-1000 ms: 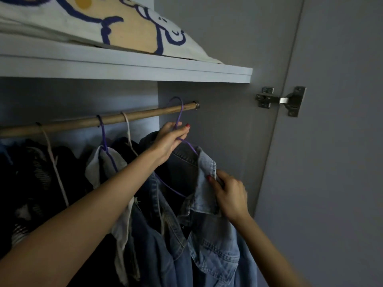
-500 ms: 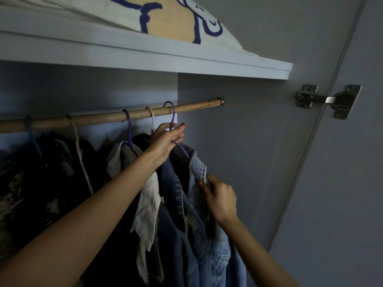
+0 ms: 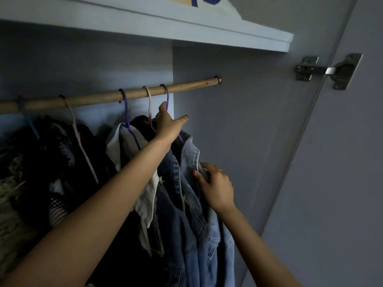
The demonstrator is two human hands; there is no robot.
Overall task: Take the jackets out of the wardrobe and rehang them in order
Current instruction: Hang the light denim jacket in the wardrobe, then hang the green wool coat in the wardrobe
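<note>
A light blue denim jacket hangs on a purple hanger at the right end of the wooden rail. My left hand grips the neck of that hanger just under the rail. My right hand pinches the jacket's front edge below the collar. To its left hang a darker denim jacket, a pale garment on another purple hanger, and dark clothes.
A white shelf with a printed cushion lies above the rail. The wardrobe side wall is just right of the jackets. The open door with a metal hinge stands at the right.
The purple hanger with the light denim jacket has slid left along the rail, next to the beige hanger. My right hand has shifted its hold on the jacket's front edge.
</note>
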